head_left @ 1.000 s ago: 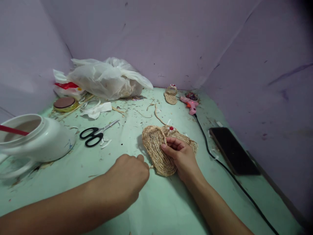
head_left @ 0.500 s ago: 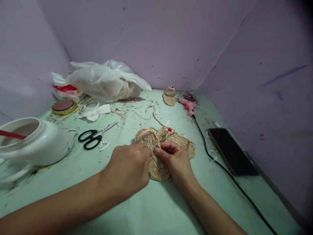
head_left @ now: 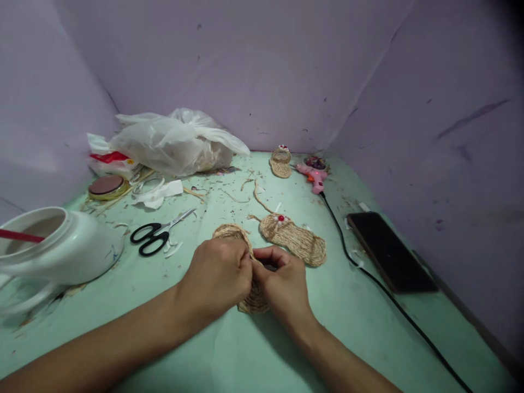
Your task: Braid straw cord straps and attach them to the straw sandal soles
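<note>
Both the left hand point(head_left: 219, 273) and right hand point(head_left: 282, 281) were closed, pinching the woven straw sole point(head_left: 249, 297) on the green table point(head_left: 254, 355); it appeared light, pliable and best gripped at its edge.

The scissors point(head_left: 158, 236) lie left of the woven sole point(head_left: 229, 232), the phone point(head_left: 388, 251) far right on the table point(head_left: 347, 327).

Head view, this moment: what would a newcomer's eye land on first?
First, the two hands meeting at the centre of the green table: the left hand and right hand together grip a woven straw sole. Just beyond lies a finished straw sandal with a red bead. A big white jar sits at the left edge, black scissors beside it, and a dark phone to the right.
</note>
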`<state>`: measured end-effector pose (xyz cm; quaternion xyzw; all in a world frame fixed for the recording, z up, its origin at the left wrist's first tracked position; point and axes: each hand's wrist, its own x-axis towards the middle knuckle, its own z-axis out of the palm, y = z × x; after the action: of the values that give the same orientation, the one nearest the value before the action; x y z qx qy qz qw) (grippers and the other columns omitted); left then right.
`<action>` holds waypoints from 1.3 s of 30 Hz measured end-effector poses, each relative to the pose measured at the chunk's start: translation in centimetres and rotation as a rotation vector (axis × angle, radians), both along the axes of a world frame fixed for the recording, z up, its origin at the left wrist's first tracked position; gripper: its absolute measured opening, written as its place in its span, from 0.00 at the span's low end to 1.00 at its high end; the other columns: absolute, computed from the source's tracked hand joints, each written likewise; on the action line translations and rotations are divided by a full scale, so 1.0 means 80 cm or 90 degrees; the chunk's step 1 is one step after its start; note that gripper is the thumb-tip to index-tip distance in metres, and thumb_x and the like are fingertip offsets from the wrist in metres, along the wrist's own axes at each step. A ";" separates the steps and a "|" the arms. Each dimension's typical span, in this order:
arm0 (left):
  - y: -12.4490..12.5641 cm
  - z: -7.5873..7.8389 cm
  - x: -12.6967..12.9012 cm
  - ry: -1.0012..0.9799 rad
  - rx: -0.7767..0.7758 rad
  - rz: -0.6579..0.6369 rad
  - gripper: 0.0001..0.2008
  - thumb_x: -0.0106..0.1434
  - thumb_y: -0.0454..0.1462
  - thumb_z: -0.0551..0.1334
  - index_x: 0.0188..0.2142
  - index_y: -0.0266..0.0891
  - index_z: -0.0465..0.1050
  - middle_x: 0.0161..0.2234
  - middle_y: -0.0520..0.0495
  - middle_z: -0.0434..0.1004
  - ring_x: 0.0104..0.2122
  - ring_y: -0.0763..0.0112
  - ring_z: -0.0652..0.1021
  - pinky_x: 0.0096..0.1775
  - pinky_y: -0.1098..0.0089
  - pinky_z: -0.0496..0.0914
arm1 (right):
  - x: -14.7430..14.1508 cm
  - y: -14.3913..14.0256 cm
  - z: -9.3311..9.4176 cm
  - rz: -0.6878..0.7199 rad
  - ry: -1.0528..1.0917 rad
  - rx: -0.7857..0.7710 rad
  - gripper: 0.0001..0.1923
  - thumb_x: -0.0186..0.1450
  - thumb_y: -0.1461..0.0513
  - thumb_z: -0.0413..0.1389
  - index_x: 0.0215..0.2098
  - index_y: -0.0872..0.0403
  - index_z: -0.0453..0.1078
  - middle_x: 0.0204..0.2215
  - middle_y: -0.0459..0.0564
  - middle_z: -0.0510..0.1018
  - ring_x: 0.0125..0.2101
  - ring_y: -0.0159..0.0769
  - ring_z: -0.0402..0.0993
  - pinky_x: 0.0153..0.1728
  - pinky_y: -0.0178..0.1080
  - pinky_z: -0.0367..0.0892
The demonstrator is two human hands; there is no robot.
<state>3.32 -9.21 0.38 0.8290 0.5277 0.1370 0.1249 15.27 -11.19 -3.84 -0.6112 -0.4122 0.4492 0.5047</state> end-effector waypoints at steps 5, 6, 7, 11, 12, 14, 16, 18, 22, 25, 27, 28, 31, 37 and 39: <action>-0.003 -0.011 0.000 0.040 0.092 -0.026 0.09 0.56 0.32 0.50 0.24 0.36 0.68 0.23 0.47 0.73 0.23 0.70 0.72 0.26 0.71 0.62 | -0.001 0.002 0.000 0.000 0.019 0.003 0.03 0.48 0.66 0.59 0.24 0.57 0.72 0.22 0.49 0.78 0.25 0.36 0.74 0.28 0.37 0.69; -0.005 -0.013 0.000 0.057 0.116 -0.031 0.10 0.56 0.32 0.50 0.25 0.36 0.68 0.23 0.46 0.73 0.23 0.69 0.72 0.25 0.71 0.62 | -0.001 0.002 0.000 -0.001 0.021 0.003 0.03 0.48 0.66 0.59 0.24 0.57 0.72 0.22 0.49 0.78 0.25 0.36 0.74 0.28 0.37 0.69; -0.006 -0.014 0.001 0.075 0.141 -0.035 0.10 0.57 0.32 0.50 0.25 0.36 0.68 0.23 0.46 0.72 0.22 0.69 0.72 0.25 0.70 0.61 | -0.002 0.002 0.000 -0.003 0.023 0.002 0.03 0.48 0.66 0.59 0.24 0.57 0.72 0.22 0.49 0.78 0.24 0.36 0.74 0.28 0.37 0.69; -0.005 -0.011 -0.001 0.136 0.234 -0.035 0.12 0.57 0.33 0.49 0.23 0.37 0.68 0.21 0.47 0.71 0.19 0.68 0.71 0.21 0.69 0.56 | -0.001 0.003 -0.001 -0.005 0.042 -0.010 0.03 0.47 0.66 0.59 0.22 0.57 0.72 0.21 0.49 0.78 0.23 0.35 0.72 0.26 0.36 0.67; -0.004 -0.009 -0.002 0.142 0.258 -0.023 0.12 0.57 0.33 0.49 0.22 0.38 0.68 0.20 0.47 0.71 0.18 0.69 0.71 0.20 0.70 0.54 | -0.001 0.003 -0.002 -0.004 0.048 -0.016 0.03 0.47 0.66 0.59 0.22 0.57 0.72 0.20 0.48 0.78 0.22 0.34 0.72 0.26 0.36 0.67; -0.001 -0.005 -0.005 0.139 0.284 0.007 0.11 0.56 0.33 0.50 0.22 0.38 0.67 0.19 0.49 0.70 0.18 0.70 0.71 0.20 0.70 0.53 | 0.001 0.003 -0.003 -0.003 0.057 -0.026 0.04 0.46 0.66 0.60 0.22 0.57 0.72 0.20 0.48 0.77 0.21 0.33 0.71 0.24 0.35 0.66; 0.002 -0.001 -0.008 0.121 0.277 0.029 0.10 0.55 0.34 0.50 0.21 0.39 0.67 0.19 0.50 0.70 0.19 0.71 0.71 0.21 0.70 0.53 | 0.001 0.003 -0.004 -0.003 0.064 -0.032 0.04 0.46 0.65 0.60 0.22 0.57 0.72 0.19 0.47 0.76 0.21 0.32 0.70 0.23 0.34 0.65; 0.005 0.002 -0.011 0.106 0.256 0.039 0.09 0.54 0.34 0.51 0.21 0.39 0.66 0.19 0.50 0.71 0.19 0.71 0.70 0.22 0.70 0.54 | 0.001 0.003 -0.004 0.001 0.068 -0.034 0.04 0.46 0.64 0.60 0.22 0.57 0.72 0.19 0.47 0.76 0.20 0.31 0.69 0.23 0.34 0.64; 0.011 0.017 -0.018 0.101 0.274 0.092 0.09 0.54 0.36 0.51 0.20 0.40 0.65 0.20 0.51 0.70 0.21 0.71 0.70 0.24 0.71 0.56 | 0.000 0.004 -0.003 -0.010 0.070 -0.062 0.05 0.45 0.64 0.61 0.22 0.57 0.72 0.17 0.45 0.75 0.19 0.30 0.67 0.21 0.34 0.63; 0.019 0.042 -0.028 0.065 0.316 0.172 0.08 0.53 0.37 0.52 0.20 0.39 0.64 0.18 0.52 0.66 0.20 0.73 0.67 0.25 0.72 0.57 | 0.001 0.006 -0.003 -0.017 0.076 -0.077 0.05 0.45 0.64 0.62 0.20 0.57 0.72 0.16 0.45 0.74 0.18 0.30 0.67 0.21 0.33 0.62; 0.028 0.061 -0.037 0.051 0.340 0.238 0.09 0.53 0.38 0.51 0.20 0.38 0.64 0.16 0.52 0.63 0.20 0.73 0.66 0.25 0.72 0.58 | 0.002 0.006 -0.003 -0.018 0.088 -0.080 0.05 0.44 0.64 0.62 0.20 0.57 0.72 0.16 0.44 0.74 0.18 0.29 0.67 0.21 0.33 0.62; 0.034 0.070 -0.043 0.075 0.338 0.286 0.10 0.53 0.38 0.50 0.22 0.38 0.65 0.17 0.50 0.64 0.21 0.72 0.67 0.26 0.71 0.59 | 0.003 0.007 -0.003 -0.019 0.101 -0.082 0.05 0.44 0.64 0.62 0.20 0.57 0.72 0.16 0.44 0.74 0.18 0.29 0.67 0.21 0.32 0.62; 0.057 0.086 -0.065 0.256 0.222 0.405 0.17 0.57 0.39 0.44 0.32 0.34 0.69 0.25 0.41 0.70 0.28 0.58 0.72 0.27 0.65 0.61 | 0.007 0.008 -0.004 -0.027 0.172 -0.083 0.08 0.43 0.64 0.64 0.21 0.57 0.71 0.16 0.43 0.74 0.18 0.27 0.67 0.22 0.31 0.62; 0.092 0.068 -0.116 0.346 -0.010 0.364 0.21 0.60 0.41 0.43 0.35 0.30 0.71 0.38 0.29 0.72 0.37 0.44 0.72 0.31 0.56 0.64 | 0.011 0.013 -0.002 -0.037 0.262 -0.076 0.13 0.40 0.65 0.67 0.23 0.57 0.70 0.17 0.41 0.74 0.19 0.25 0.67 0.23 0.29 0.63; 0.090 0.058 -0.121 0.282 0.005 0.279 0.18 0.59 0.37 0.46 0.40 0.28 0.69 0.38 0.30 0.72 0.38 0.47 0.72 0.33 0.56 0.63 | 0.013 0.014 -0.002 -0.042 0.256 -0.065 0.14 0.40 0.64 0.67 0.24 0.57 0.70 0.17 0.41 0.74 0.20 0.25 0.68 0.23 0.29 0.63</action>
<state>-6.33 -1.98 5.04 0.7055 0.7078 -0.0212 -0.0291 16.33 -10.06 -4.01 -0.5474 -0.2599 0.5657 0.5593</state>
